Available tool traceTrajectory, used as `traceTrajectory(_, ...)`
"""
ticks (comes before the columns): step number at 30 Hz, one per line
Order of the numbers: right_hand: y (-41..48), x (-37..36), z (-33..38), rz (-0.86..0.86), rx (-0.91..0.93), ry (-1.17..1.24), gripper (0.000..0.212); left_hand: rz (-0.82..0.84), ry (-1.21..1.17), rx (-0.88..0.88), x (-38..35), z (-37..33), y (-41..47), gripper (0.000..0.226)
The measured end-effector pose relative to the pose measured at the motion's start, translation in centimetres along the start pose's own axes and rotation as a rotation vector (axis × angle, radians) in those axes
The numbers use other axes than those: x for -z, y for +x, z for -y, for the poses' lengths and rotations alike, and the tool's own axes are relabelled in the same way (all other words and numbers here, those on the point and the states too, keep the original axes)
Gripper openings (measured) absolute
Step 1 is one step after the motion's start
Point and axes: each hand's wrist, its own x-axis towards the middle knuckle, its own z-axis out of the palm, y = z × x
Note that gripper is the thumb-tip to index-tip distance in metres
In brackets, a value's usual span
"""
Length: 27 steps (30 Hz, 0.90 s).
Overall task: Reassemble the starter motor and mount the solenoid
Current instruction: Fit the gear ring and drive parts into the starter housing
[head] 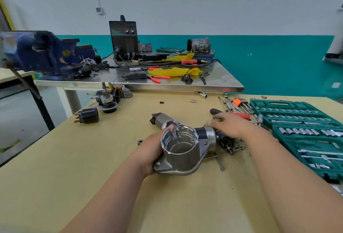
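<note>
Left hand (146, 155) curled round starter housing (182, 151), right hand (231, 125) flat near socket case (289, 105) edge.

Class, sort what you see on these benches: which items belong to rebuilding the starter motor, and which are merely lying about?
Job: aluminium housing in left hand; motor body; black solenoid; socket set.
Lying about: blue vise; welding machine; yellow cloth; red-handled pliers.
</note>
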Motion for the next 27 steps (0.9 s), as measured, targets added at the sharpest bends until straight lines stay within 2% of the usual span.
traceTrajectory(2, 0.4, -0.5, -0.2, -0.092, 0.003, -0.068, 0.04, 0.033, 0.083, 0.015, -0.2, -0.3, 0.7, 0.039)
traceTrajectory(3, 0.3, -0.7, -0.3, -0.136, 0.011, -0.04, 0.041, 0.046, 0.128, 0.016, -0.2, -0.5, 0.9, 0.044)
traceTrajectory(6, -0.7, -0.4, -0.7, -0.233, 0.019, 0.32, 0.04, 0.082, 0.295, -0.025, -0.3, -1.7, 1.2, 0.048)
traceTrajectory(10, -3.0, 1.4, -0.1, -0.491, 0.172, 0.527, 0.021, 0.075, 0.512, -0.098, -0.1, -2.5, 1.2, 0.044)
traceTrajectory(12, -4.5, 1.8, 1.1, -0.542, 0.256, 0.627, 0.021, -0.052, 0.571, -0.183, -0.3, -2.6, 1.6, 0.042)
traceTrajectory(13, -5.4, 1.9, 1.8, -0.56, 0.293, 0.665, 0.023, -0.182, 0.543, -0.247, -0.4, -2.6, 1.6, 0.042)
traceTrajectory(15, -6.6, 1.8, 3.2, -0.604, 0.35, 0.76, 0.026, -0.486, 0.326, -0.308, -0.9, -2.3, 0.7, 0.044)
traceTrajectory(17, -7.4, 1.2, 4.6, -0.618, 0.398, 0.858, 0.023, -0.576, 0.036, -0.3, -1.8, -1.1, -0.9, 0.052)
traceTrajectory(18, -7.8, 0.9, 5.3, -0.614, 0.434, 0.894, 0.021, -0.555, -0.011, -0.334, -2.5, -0.1, -1.8, 0.054)
traceTrajectory(20, -8.4, 0.0, 6.8, -0.59, 0.513, 0.933, 0.019, -0.502, 0.134, -0.459, -3.7, 1.7, -2.9, 0.054)
traceTrajectory(23, -9.1, -0.3, 8.2, -0.586, 0.628, 0.906, 0.025, -0.362, 0.255, -0.588, -3.9, 2.0, -2.8, 0.073)
traceTrajectory(27, -9.3, 1.1, 8.3, -0.621, 0.676, 1.002, 0.026, -0.081, 0.359, -0.615, -2.5, 0.7, -2.7, 0.086)
